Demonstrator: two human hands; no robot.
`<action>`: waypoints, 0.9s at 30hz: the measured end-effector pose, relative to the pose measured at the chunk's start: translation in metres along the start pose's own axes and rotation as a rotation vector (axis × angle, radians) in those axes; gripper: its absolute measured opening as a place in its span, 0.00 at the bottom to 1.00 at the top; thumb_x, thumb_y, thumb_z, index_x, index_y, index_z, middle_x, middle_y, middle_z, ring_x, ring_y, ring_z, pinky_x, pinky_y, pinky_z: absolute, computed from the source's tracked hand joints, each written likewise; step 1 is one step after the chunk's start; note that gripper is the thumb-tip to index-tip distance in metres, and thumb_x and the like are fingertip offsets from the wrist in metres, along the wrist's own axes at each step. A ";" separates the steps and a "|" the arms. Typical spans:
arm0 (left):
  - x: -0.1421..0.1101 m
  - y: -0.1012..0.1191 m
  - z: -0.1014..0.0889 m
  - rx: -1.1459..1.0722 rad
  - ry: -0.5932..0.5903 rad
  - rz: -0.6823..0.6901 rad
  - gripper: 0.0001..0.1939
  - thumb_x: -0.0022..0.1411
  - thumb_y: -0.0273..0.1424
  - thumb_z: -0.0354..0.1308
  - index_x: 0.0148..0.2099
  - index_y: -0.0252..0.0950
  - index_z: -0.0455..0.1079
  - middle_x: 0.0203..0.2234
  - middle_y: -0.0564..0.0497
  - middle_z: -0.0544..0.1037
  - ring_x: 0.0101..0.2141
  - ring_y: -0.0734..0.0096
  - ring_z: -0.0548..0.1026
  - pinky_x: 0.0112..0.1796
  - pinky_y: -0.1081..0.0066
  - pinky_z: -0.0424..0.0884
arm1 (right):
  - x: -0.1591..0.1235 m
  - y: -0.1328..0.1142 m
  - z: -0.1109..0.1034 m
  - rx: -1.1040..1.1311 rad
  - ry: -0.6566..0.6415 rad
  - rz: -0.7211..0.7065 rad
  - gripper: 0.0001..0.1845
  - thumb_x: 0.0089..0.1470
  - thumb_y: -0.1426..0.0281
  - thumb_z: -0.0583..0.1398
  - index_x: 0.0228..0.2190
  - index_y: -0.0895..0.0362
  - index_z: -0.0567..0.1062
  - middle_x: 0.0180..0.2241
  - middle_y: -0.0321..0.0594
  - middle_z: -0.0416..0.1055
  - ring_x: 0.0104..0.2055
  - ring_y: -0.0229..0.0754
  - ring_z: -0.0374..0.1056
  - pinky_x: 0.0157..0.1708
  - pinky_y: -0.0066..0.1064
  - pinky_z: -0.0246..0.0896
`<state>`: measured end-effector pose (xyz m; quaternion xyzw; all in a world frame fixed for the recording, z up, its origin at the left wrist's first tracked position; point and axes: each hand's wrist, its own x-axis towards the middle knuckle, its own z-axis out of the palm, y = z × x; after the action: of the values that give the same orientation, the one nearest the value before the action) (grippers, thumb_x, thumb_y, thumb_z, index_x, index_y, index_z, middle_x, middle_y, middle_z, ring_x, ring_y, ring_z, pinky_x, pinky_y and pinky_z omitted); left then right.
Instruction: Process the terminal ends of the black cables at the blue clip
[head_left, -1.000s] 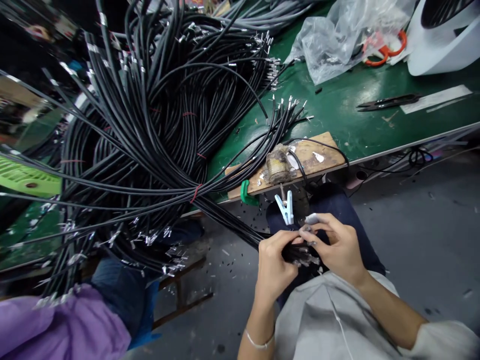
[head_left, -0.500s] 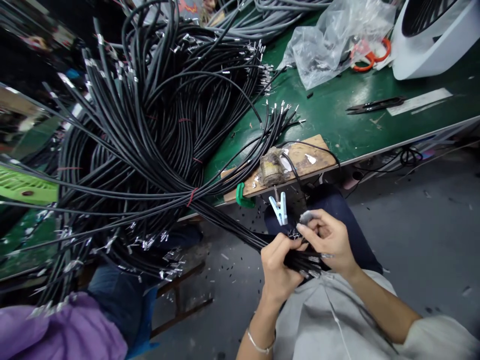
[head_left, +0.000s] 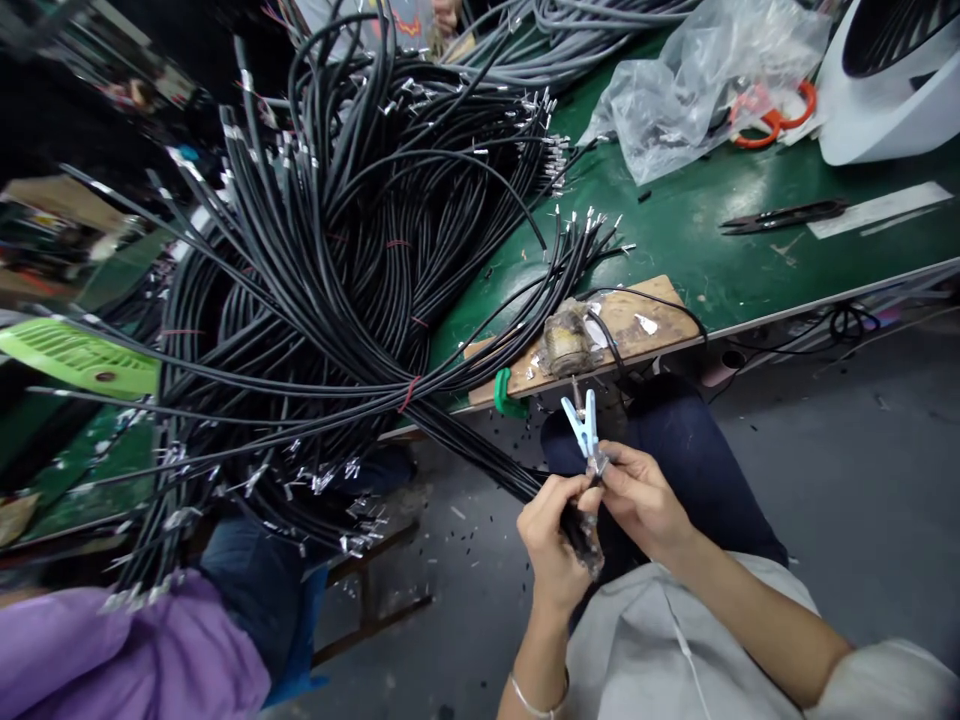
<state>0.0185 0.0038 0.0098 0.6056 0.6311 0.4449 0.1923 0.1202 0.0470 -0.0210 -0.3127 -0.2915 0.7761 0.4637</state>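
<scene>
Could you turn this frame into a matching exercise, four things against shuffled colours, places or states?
1. Clothespin
2. Scissors
3. Left hand
4. Wooden board

A. Closed around black cables
B. Along the edge of the green table
C. Light blue
D. Orange-handled

Pairs: 1-C, 2-D, 3-A, 4-B

- The cable heap (head_left: pixel 360 270) lies on the left of the table (head_left: pixel 690 215).
- The motor (head_left: pixel 566 342) sits on a board (head_left: pixel 667 312) at the table's front edge.
- The clothespin (head_left: pixel 590 415) is before the motor, behind the left hand (head_left: pixel 553 540) and right hand (head_left: pixel 646 505).
- The nippers (head_left: pixel 787 217) lie before the scissors (head_left: pixel 775 121), right of the board.
</scene>
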 end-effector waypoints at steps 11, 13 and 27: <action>0.002 -0.001 -0.011 -0.052 -0.143 -0.088 0.12 0.62 0.27 0.53 0.25 0.35 0.65 0.18 0.54 0.68 0.19 0.77 0.66 0.23 0.75 0.59 | 0.004 -0.022 -0.010 -0.213 -0.018 -0.093 0.22 0.41 0.62 0.70 0.36 0.55 0.68 0.29 0.40 0.78 0.33 0.44 0.77 0.36 0.34 0.74; 0.001 -0.002 -0.009 -0.034 -0.092 -0.104 0.11 0.61 0.27 0.54 0.25 0.34 0.66 0.18 0.55 0.68 0.19 0.77 0.65 0.23 0.76 0.59 | 0.001 -0.020 -0.005 -0.339 0.115 -0.158 0.18 0.41 0.66 0.70 0.32 0.55 0.69 0.24 0.37 0.78 0.28 0.44 0.77 0.31 0.31 0.74; 0.004 0.002 0.007 0.000 0.028 -0.085 0.04 0.57 0.25 0.59 0.29 0.34 0.71 0.20 0.54 0.71 0.21 0.76 0.68 0.24 0.76 0.63 | -0.004 -0.031 -0.009 -0.912 0.240 -0.478 0.07 0.52 0.70 0.64 0.35 0.55 0.72 0.27 0.37 0.77 0.29 0.42 0.75 0.36 0.32 0.72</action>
<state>0.0244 0.0094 0.0088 0.5720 0.6591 0.4445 0.2023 0.1454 0.0573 -0.0029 -0.4941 -0.6075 0.4016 0.4749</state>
